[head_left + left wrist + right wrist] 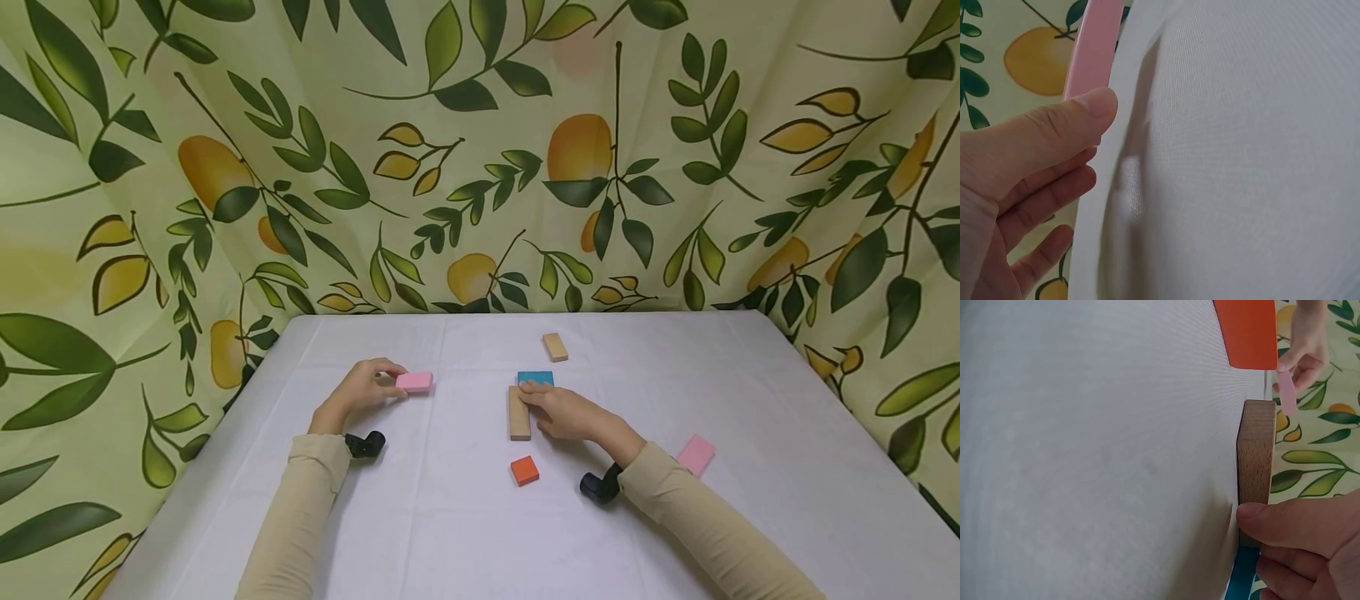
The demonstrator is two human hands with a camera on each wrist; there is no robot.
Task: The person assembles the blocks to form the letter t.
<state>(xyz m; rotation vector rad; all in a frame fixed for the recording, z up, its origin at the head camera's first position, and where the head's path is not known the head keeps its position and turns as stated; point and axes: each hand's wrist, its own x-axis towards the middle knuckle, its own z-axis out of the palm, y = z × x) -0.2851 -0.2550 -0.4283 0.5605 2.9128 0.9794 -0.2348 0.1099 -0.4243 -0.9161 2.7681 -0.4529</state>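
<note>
Presently: left hand (362,387), part-closed, pinching pink block (415,382) at table's left | right hand (564,412) closed about long wooden block's (519,417) far end, beside blue block (536,378) | risk: careless shift may knock blue block askew

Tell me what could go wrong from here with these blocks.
The right hand grips the long wooden block right by the blue block, so a small nudge might shift both. The left hand pinches a pink block near one end, so it could twist or slip. The right sleeve overlaps the other pink block in the head view and might brush it.
</note>
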